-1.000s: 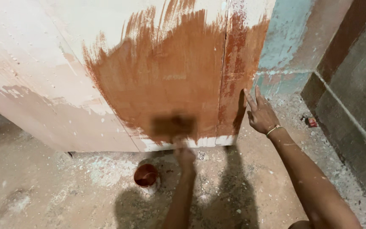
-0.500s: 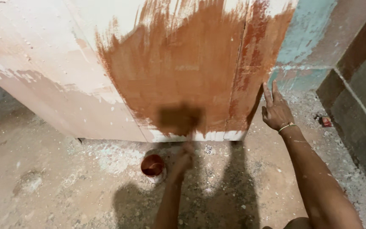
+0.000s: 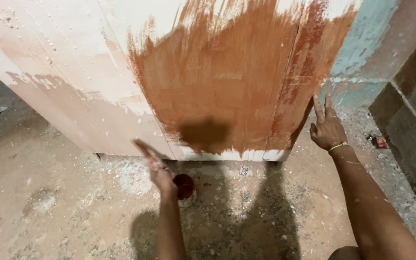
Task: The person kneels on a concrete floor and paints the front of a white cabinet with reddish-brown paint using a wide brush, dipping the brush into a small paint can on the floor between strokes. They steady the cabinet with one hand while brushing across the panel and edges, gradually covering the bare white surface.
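On a dusty floor (image 3: 49, 207), the left hand (image 3: 162, 173), clenched on a brush (image 3: 143, 147), has dropped from the brown-painted panel (image 3: 227, 86) toward the paint tin (image 3: 185, 188); the right hand (image 3: 327, 129), released, steadies the panel.

brush (image 3: 143, 147): motion-blurred, bristles and handle run together; grip cannot be made out
left hand (image 3: 161, 173): smeared by movement, fingers indistinct
paint tin (image 3: 186, 188): partly covered by the left wrist
painted panel (image 3: 227, 82): top cut off by the upper edge
right hand (image 3: 327, 129): fingertips lost against the panel's shadowed edge
red scrap (image 3: 381, 142): too small to identify
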{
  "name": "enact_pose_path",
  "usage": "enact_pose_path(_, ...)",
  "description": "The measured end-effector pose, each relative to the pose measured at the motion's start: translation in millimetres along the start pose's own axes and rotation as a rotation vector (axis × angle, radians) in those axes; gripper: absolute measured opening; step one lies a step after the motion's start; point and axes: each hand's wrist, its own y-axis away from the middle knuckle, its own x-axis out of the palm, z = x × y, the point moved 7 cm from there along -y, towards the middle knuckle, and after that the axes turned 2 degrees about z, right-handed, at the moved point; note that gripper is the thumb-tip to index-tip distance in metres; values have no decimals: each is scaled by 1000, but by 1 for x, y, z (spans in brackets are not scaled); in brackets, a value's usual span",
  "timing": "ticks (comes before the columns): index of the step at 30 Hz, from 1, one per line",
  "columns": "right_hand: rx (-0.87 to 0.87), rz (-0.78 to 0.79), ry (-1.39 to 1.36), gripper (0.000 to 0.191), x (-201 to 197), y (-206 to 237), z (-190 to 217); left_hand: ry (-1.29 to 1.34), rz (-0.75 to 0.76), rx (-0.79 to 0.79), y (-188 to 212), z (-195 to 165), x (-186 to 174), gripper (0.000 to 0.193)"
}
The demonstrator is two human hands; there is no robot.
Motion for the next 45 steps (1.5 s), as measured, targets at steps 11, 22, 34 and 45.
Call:
enact_pose_path(11, -40, -2, -22, 100, 8, -2, 4, -550, 925, -156, 107, 107, 95, 31)
enact_pose_path(22, 3, 129, -12, 99, 6, 0, -2, -74, -41, 127, 50, 58, 60, 49)
enact_pose_path(34, 8, 140, -27, 97, 4, 1, 1, -353, 947, -333, 201, 174, 162, 45)
enact_pose_path(45, 11, 176, 1, 93, 7, -1, -2, 72, -115, 52, 36, 70, 42, 44)
